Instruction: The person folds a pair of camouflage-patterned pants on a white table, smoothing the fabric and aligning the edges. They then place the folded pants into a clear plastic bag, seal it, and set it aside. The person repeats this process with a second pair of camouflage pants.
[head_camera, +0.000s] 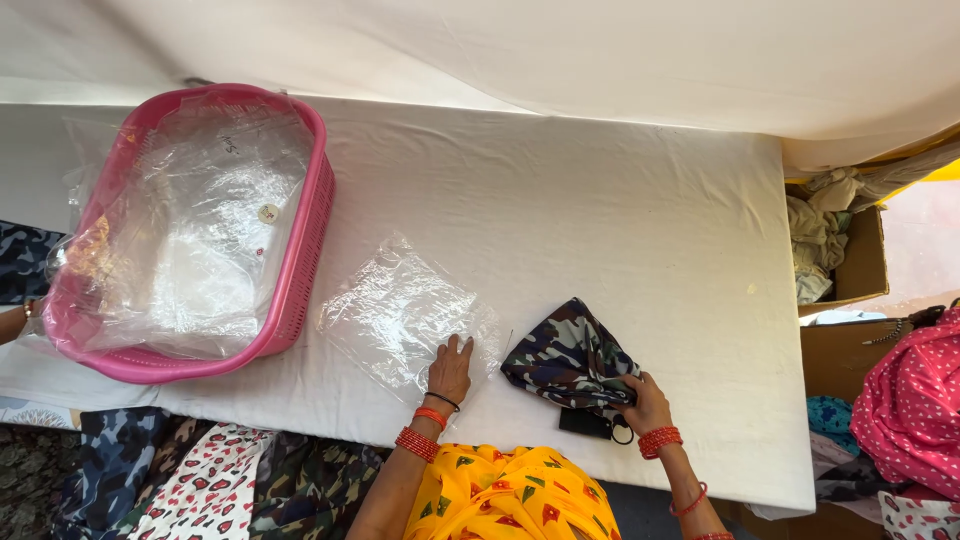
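A clear plastic bag (400, 312) lies flat on the white-covered table (620, 220). My left hand (450, 368) rests palm down on its near right corner, fingers spread. A folded camouflage-print garment (572, 355) lies to the right of the bag. My right hand (643, 403) grips its near right edge, beside a dark tag and a small ring.
A pink plastic basket (305, 245) lined with clear plastic bags stands at the left of the table. Patterned fabrics (200, 480) are piled below the table's near edge. A cardboard box of cloth (868, 255) and a pink dotted fabric (915, 400) are at the right.
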